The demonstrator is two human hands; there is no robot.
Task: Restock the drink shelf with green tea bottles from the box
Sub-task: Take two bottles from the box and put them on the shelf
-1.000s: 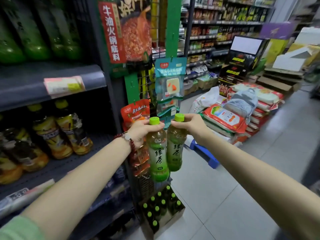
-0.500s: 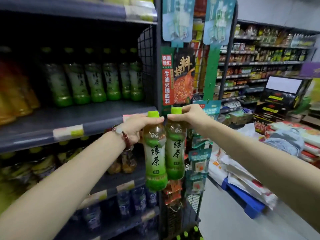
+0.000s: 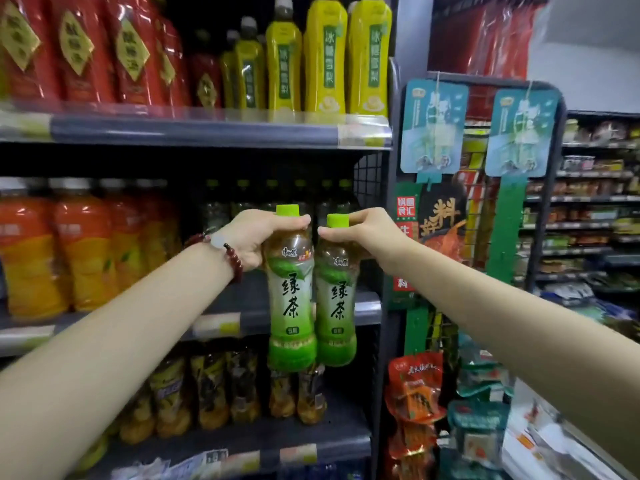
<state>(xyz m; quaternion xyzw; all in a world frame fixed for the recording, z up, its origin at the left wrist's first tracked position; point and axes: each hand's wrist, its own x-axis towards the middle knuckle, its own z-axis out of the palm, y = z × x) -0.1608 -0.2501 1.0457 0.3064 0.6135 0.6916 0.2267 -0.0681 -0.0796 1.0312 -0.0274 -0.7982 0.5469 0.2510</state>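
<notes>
Both hands were up in front of the middle shelf (image 3: 298,315), each with a green tea bottle hanging below it. The left hand (image 3: 254,237) had its fingers wrapped round the neck of the left bottle (image 3: 291,299), just under the green cap. The right hand (image 3: 363,230) pinched the right bottle (image 3: 336,303) at the neck the same way. The two bottles were upright and pressed side by side, touching. Behind them, further back on that shelf, sat a dim row of shelved tea bottles (image 3: 270,199), with orange drinks (image 3: 79,251) off to the left and yellow bottles (image 3: 325,57) on the shelf above.
</notes>
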